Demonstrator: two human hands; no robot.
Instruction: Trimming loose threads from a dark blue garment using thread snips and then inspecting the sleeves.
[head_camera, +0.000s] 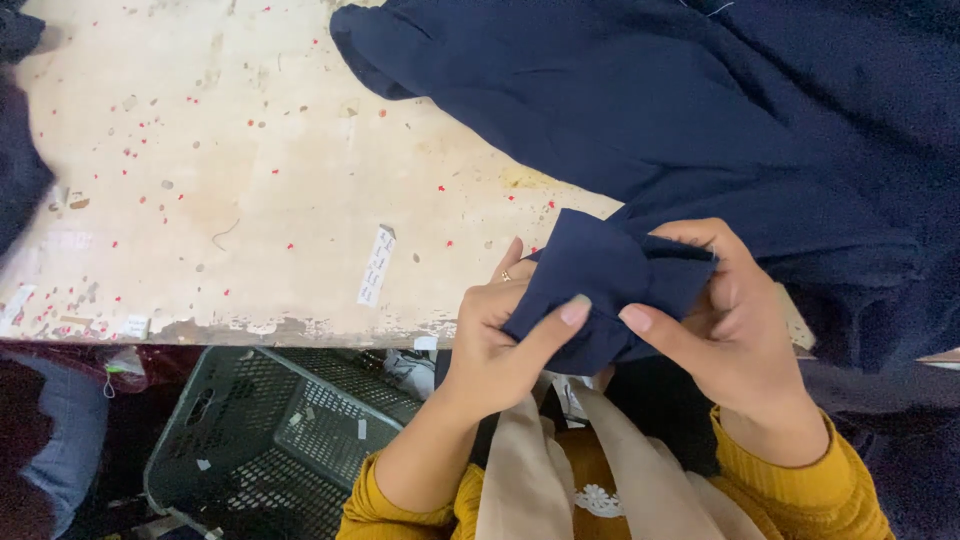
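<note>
A large navy blue garment (700, 110) lies spread over the right half of a worn cream table (230, 170). One folded corner of this cloth (600, 275) is pulled toward me past the table's front edge. My left hand (495, 345) pinches that corner from the left, thumb on top; a ring shows on one finger. My right hand (725, 320) grips the same corner from the right, thumb pressing beside the left thumb. Mustard yellow sleeves cover both forearms.
A small white paper slip (376, 266) lies on the table near its front edge. Red specks dot the tabletop. Below the edge stands a dark grey perforated plastic crate (270, 430). More dark cloth (20, 160) hangs at the far left.
</note>
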